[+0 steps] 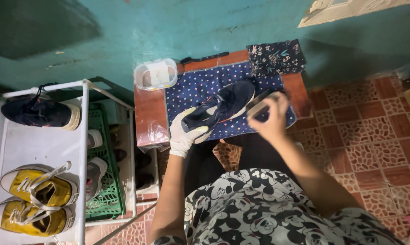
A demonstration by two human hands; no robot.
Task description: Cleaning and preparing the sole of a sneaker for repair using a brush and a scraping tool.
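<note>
The left hand (185, 132), in a white glove, is wrapped around the toe end of a dark shoe (220, 106), fingers curled over the upper and holding it tilted above the table. The right hand (272, 117), bare, is closed around a brush (260, 104) whose flat pale edge shows just past the fingers; the brush sits against the shoe's heel end. How the fingers lie under the brush cannot be told.

The shoe is navy with a pale sole and a red streak along the side. It lies over a blue cloth (200, 86) dotted with small white spots, spread across a small reddish-brown table (146, 113). At the table's far left corner stands a clear plastic tub (155, 74) with a white lid. At the far right corner lies a folded dark cloth with a flower print (276, 57), and a slim black tool (205, 57) rests along the far edge, near the wall.

The wall (168, 27) behind is teal, scuffed and stained. The floor (372, 131) to the right is red-brown tile with a pebble pattern. To the left stands a white rack (41, 145): a dark sneaker (39, 112) on top at the far end, a pair of yellow sneakers (35, 199) nearer, with more shoes and a green crate (103, 190) on the level below.
</note>
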